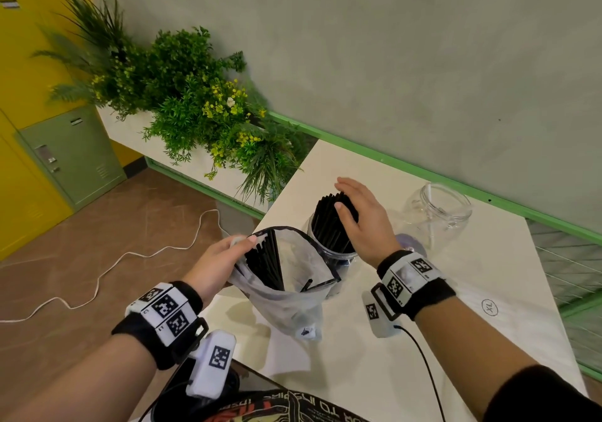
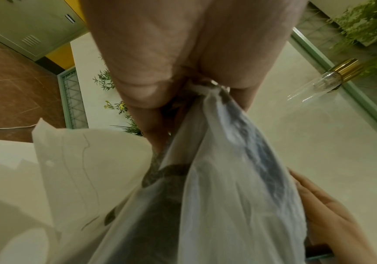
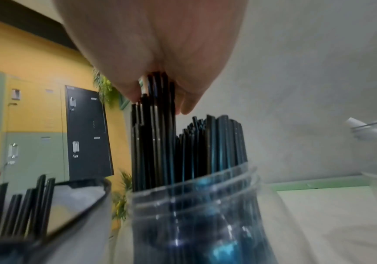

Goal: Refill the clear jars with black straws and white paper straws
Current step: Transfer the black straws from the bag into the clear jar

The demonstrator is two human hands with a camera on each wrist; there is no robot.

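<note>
At the centre left of the head view the left hand (image 1: 224,255) pinches the rim of a translucent plastic bag (image 1: 293,294), thumb and fingers curled on the edge to hold its mouth wide. The bag stands on the white table (image 1: 423,340), and a thinner sheaf of black straws (image 1: 265,265) leans inside it, so by my reading some stock is not yet moved.

Just right of the bag, touching it, stands the first clear jar (image 1: 329,242). It is packed with upright black straws that rise well above its mouth; this half of the job looks close to finished. The right hand (image 1: 358,219) lies over their tops with fingers nearly straight, gripping nothing. In the right wrist view the palm (image 3: 160,53) presses on a taller cluster (image 3: 153,125) that stands higher than its neighbours, seemingly to seat them.

Further right, toward the wall, the second clear jar (image 1: 436,213) is nearly empty: one white paper straw (image 3: 368,128) leans at its mouth. The white half appears barely begun, and no supply of white straws is in view.
</note>
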